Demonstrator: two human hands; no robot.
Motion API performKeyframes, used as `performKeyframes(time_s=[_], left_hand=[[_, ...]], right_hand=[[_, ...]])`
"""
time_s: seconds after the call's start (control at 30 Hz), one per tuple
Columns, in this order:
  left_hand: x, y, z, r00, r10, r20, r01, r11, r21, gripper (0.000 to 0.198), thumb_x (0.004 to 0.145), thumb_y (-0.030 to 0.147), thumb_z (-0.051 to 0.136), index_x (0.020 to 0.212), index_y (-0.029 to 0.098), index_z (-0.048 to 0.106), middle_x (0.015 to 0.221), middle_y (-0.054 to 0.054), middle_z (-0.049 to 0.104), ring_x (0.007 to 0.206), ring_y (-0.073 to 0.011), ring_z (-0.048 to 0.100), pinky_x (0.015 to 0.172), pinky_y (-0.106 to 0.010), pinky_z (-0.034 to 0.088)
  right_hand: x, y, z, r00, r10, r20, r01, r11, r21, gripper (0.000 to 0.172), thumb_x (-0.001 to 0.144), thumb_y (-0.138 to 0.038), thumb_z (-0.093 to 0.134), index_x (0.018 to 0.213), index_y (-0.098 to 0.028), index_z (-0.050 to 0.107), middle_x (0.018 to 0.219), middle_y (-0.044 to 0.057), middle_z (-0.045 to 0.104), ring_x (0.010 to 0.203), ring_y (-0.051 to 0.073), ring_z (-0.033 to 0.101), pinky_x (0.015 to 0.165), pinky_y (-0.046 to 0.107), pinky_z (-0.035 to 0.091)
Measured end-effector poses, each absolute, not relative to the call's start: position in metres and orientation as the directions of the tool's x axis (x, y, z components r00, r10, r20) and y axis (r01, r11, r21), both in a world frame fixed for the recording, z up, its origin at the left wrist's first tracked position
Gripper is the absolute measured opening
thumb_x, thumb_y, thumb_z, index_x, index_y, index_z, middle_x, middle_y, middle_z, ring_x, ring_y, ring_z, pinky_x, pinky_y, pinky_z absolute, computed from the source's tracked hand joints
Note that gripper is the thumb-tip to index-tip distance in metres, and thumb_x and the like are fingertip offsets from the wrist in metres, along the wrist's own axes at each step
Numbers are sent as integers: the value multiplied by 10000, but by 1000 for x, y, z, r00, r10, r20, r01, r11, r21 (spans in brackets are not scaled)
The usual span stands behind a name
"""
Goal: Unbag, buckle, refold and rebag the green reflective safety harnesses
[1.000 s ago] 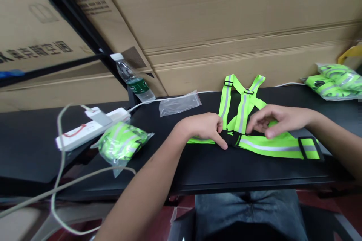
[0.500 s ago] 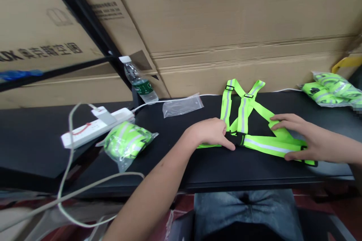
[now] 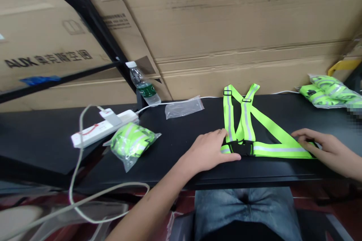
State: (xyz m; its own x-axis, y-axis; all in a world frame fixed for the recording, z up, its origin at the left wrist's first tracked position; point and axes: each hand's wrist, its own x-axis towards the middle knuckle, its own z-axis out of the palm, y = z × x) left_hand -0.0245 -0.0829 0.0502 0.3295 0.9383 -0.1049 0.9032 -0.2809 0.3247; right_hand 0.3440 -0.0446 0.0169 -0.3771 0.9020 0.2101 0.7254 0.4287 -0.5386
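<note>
A fluorescent yellow-green reflective vest [image 3: 283, 150] made of straps with grey stripes lies spread on the black table, its two shoulder straps pointing to the back. A black buckle [image 3: 245, 148] joins the waist strap near its left end. My left hand [image 3: 207, 151] is closed around that left end, fingers above the strap and thumb stretched along the buckle's lower edge. At the other end, my right hand [image 3: 329, 150] has its fingers curled over the corner where a diagonal strap meets the waist strap; its thumb is mostly hidden.
A bagged vest [image 3: 131, 144] lies left beside a white power strip [image 3: 97, 130] with a looping cable. Behind are a water bottle [image 3: 145, 86] and a flat clear bag [image 3: 184, 107]. More bagged vests [image 3: 329, 92] lie far right. Large cardboard [image 3: 240, 19] stands along the back.
The waist strap has been pulled straighter and nearer the table's front edge. My right hand has shifted right to the strap's corner; my left thumb now lies along the buckle.
</note>
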Motion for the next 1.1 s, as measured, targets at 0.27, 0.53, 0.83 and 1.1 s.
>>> performKeyframes(time_s=[0.27,0.53,0.83,1.1], left_hand=[[-19,-11,60,104,973,-207,913,-11,407,639,874,724,456,1163,178,621,1198,-159,698,992,-322,685,738,-360,493],[8,93,43,-109,975,-191,898,179,401,529,912,550,463,1166,136,673,1257,-203,693,1008,-317,725,744,-347,544],[18,112,40,-163,976,-143,921,203,333,680,713,662,687,1213,202,696,1332,-162,670,1229,-363,629,931,-397,516],[30,108,43,-166,966,-196,941,215,262,510,735,604,710,1020,184,758,1036,-179,769,1036,-381,713,877,-425,542]], right_hand=[[284,-10,69,-386,864,325,798,489,-352,334,943,-489,463,978,-236,678,992,79,747,859,270,693,756,409,534],[205,120,52,-172,969,-178,904,84,-419,630,780,-753,583,860,-139,700,856,162,727,754,298,704,639,376,539],[188,163,26,-56,994,-97,909,11,-416,447,744,-542,696,975,-159,711,1066,150,728,998,307,698,786,375,557],[188,129,38,-95,988,-119,945,52,-322,609,621,-644,758,1001,-169,720,1125,168,714,1066,390,675,879,491,534]])
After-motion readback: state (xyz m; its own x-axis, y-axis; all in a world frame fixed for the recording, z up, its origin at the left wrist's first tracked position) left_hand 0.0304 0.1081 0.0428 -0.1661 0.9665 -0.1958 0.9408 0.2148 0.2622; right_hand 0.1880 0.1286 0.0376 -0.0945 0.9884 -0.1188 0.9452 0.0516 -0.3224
